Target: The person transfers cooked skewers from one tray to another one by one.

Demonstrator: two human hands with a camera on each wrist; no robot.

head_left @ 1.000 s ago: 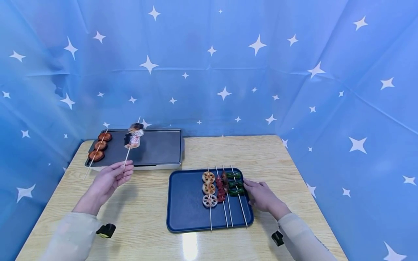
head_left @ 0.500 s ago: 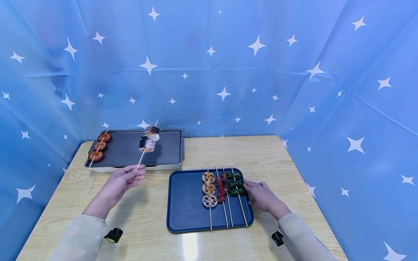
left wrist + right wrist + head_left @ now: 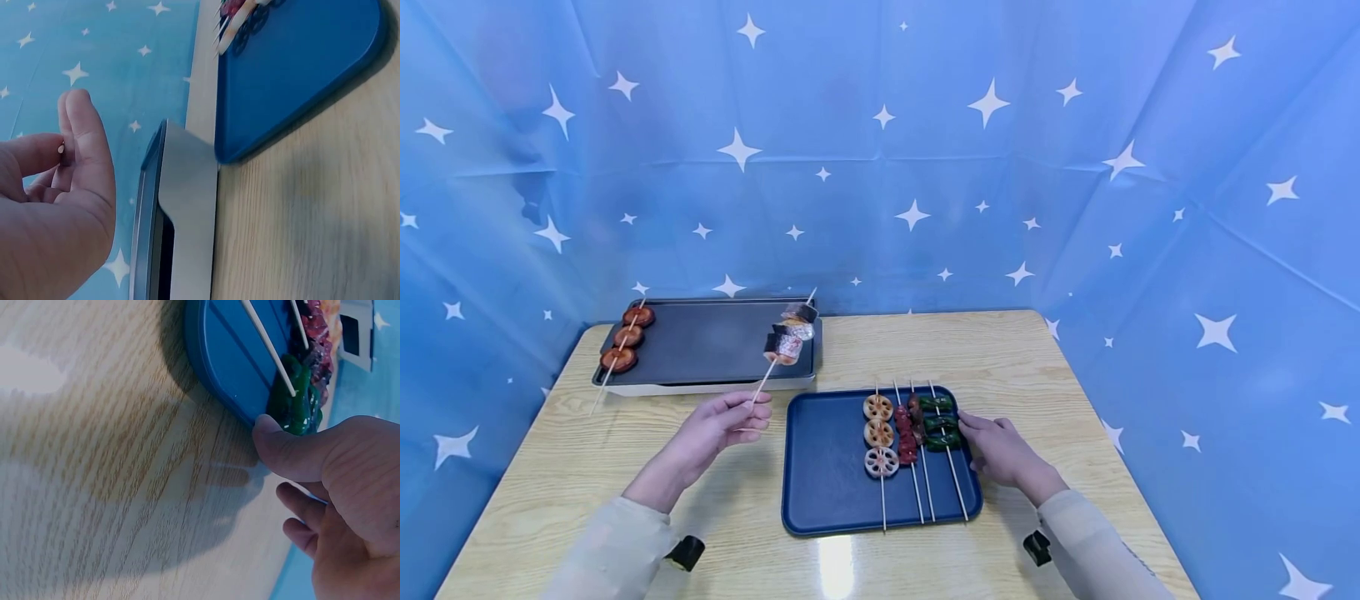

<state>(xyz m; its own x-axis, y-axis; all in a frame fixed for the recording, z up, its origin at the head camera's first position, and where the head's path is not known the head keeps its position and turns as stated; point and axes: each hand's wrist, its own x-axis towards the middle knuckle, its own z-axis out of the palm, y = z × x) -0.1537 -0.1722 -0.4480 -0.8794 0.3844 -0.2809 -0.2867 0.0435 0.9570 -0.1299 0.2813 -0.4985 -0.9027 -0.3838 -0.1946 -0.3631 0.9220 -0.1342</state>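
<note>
My left hand point(image 3: 718, 429) pinches the bare lower end of a food skewer point(image 3: 792, 332) with dark-edged, silvery and pale pieces. It is tilted up to the right, over the griddle's right part. In the left wrist view, the stick's end point(image 3: 61, 149) shows between thumb and fingers. My right hand point(image 3: 1006, 454) touches the right rim of a blue tray point(image 3: 827, 521), thumb against the edge in the right wrist view. On the tray lie a lotus root skewer point(image 3: 880, 433), a red meat skewer point(image 3: 906, 435), a brownish skewer point(image 3: 917, 417) and a green pepper skewer point(image 3: 942, 423).
Behind the tray, at the back left, stands a dark flat griddle point(image 3: 700, 337) with a pale side. A skewer of brown round slices point(image 3: 628, 337) lies along its left end. The wooden table point(image 3: 940, 346) meets a blue star-patterned curtain point(image 3: 865, 217) at the back.
My left hand has moved right and slightly toward me, carrying the silvery skewer from the middle of the griddle to its right part. The right hand and tray have stayed put.
</note>
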